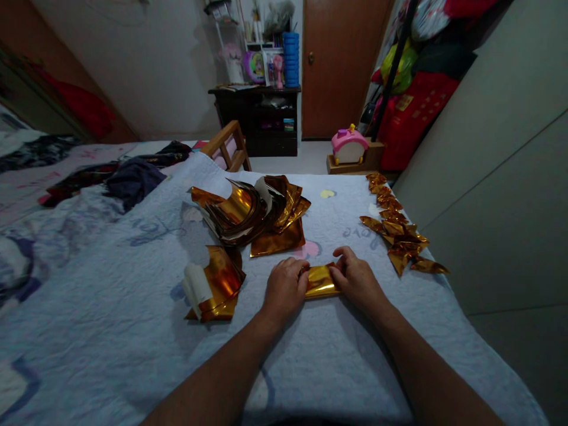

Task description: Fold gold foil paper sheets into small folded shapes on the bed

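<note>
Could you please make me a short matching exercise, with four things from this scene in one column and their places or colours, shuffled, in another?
1. gold foil piece
2. pointed gold shapes
3. blue container
4. toy near the brown door

A. on the dark cabinet
B. pink with yellow parts
C. between left hand and right hand
D. along the blanket's right edge

Pairs: 1-C, 2-D, 3-A, 4-B

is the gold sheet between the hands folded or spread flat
Folded: the gold sheet forms a narrow band between the left hand and right hand.
</note>
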Action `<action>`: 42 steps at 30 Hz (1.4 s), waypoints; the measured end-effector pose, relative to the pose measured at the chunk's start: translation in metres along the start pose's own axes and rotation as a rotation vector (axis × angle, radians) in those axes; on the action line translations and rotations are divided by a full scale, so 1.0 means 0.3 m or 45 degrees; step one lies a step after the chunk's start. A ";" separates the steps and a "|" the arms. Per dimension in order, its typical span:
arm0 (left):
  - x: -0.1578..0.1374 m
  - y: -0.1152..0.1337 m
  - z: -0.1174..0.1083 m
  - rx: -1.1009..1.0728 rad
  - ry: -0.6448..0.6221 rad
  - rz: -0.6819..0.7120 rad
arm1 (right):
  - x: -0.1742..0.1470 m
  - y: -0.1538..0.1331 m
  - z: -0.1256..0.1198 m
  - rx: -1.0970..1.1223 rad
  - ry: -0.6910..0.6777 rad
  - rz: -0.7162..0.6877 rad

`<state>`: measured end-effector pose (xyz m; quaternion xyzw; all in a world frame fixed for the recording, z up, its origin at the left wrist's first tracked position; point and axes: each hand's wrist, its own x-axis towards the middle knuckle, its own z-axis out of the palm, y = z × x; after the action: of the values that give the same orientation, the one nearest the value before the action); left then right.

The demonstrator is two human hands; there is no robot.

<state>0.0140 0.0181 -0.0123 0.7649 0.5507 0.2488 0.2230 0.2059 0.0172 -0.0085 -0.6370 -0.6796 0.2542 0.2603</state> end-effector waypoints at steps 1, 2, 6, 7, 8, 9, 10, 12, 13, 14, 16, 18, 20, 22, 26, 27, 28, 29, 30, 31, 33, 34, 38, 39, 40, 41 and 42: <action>-0.001 0.001 0.000 0.007 0.003 -0.001 | 0.000 0.000 0.001 -0.006 0.001 0.005; -0.001 0.001 0.001 0.016 0.004 0.000 | -0.001 0.000 0.001 -0.011 0.002 0.010; -0.006 0.001 0.003 0.052 -0.014 0.006 | 0.000 -0.007 -0.003 -0.071 -0.011 0.042; -0.007 0.000 0.004 0.057 -0.015 0.007 | 0.001 -0.009 -0.004 -0.099 -0.027 0.042; -0.008 -0.001 0.004 0.059 -0.013 0.009 | 0.001 -0.011 -0.006 -0.124 -0.044 0.034; -0.009 -0.002 0.004 0.058 -0.011 0.010 | 0.002 -0.013 -0.007 -0.149 -0.059 0.025; -0.009 -0.004 0.004 0.055 -0.011 0.012 | 0.002 -0.014 -0.007 -0.172 -0.070 0.014; -0.010 -0.006 0.003 0.050 -0.015 0.015 | 0.003 -0.015 -0.007 -0.213 -0.066 -0.003; -0.009 -0.007 0.003 0.048 -0.019 0.015 | 0.003 -0.015 -0.006 -0.228 -0.062 -0.008; -0.009 -0.008 0.002 0.045 -0.024 0.014 | 0.003 -0.014 -0.006 -0.238 -0.059 -0.013; -0.007 -0.009 0.001 0.034 -0.028 0.009 | 0.003 -0.012 -0.005 -0.238 -0.063 -0.019; -0.006 -0.009 0.000 0.018 -0.022 0.006 | 0.002 -0.010 -0.005 -0.227 -0.070 -0.025; -0.005 -0.008 0.000 0.006 -0.015 0.009 | 0.002 -0.007 -0.004 -0.222 -0.065 -0.030; -0.006 -0.007 -0.001 -0.002 -0.020 0.008 | 0.001 -0.004 -0.003 -0.216 -0.051 -0.036; -0.006 -0.008 0.000 -0.022 -0.025 -0.001 | 0.000 -0.001 0.003 -0.176 -0.024 -0.031; -0.006 -0.009 0.000 -0.027 -0.022 -0.004 | 0.000 -0.001 0.004 -0.164 -0.016 -0.021; -0.006 -0.009 0.001 -0.034 -0.019 -0.007 | 0.000 -0.001 0.005 -0.154 -0.007 -0.010; -0.006 -0.010 0.001 -0.044 -0.016 -0.011 | 0.000 -0.001 0.005 -0.143 -0.001 -0.001; -0.006 -0.010 0.001 -0.055 -0.012 -0.015 | 0.001 -0.001 0.005 -0.133 0.006 0.005; -0.006 -0.009 0.001 -0.066 -0.007 -0.019 | 0.001 -0.002 0.005 -0.125 0.009 0.009; -0.007 -0.007 -0.001 -0.078 0.003 -0.031 | 0.003 -0.003 0.003 -0.117 0.012 0.022; -0.007 -0.005 -0.002 -0.080 0.007 -0.037 | 0.003 -0.004 0.002 -0.113 0.013 0.030; -0.006 0.000 -0.008 -0.092 0.020 -0.046 | 0.003 -0.007 0.000 -0.070 0.031 0.037; -0.006 0.001 -0.009 -0.095 0.018 -0.044 | 0.002 -0.007 0.000 -0.054 0.035 0.032; -0.005 0.001 -0.011 -0.094 0.014 -0.041 | 0.002 -0.007 0.000 -0.041 0.038 0.029; -0.005 0.002 -0.011 -0.092 0.007 -0.038 | 0.002 -0.006 0.001 -0.030 0.039 0.028; -0.004 0.002 -0.012 -0.088 -0.001 -0.035 | 0.002 -0.004 0.002 -0.022 0.040 0.027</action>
<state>0.0118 0.0169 -0.0093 0.7491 0.5522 0.2642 0.2530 0.2045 0.0179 -0.0081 -0.6503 -0.6708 0.2411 0.2627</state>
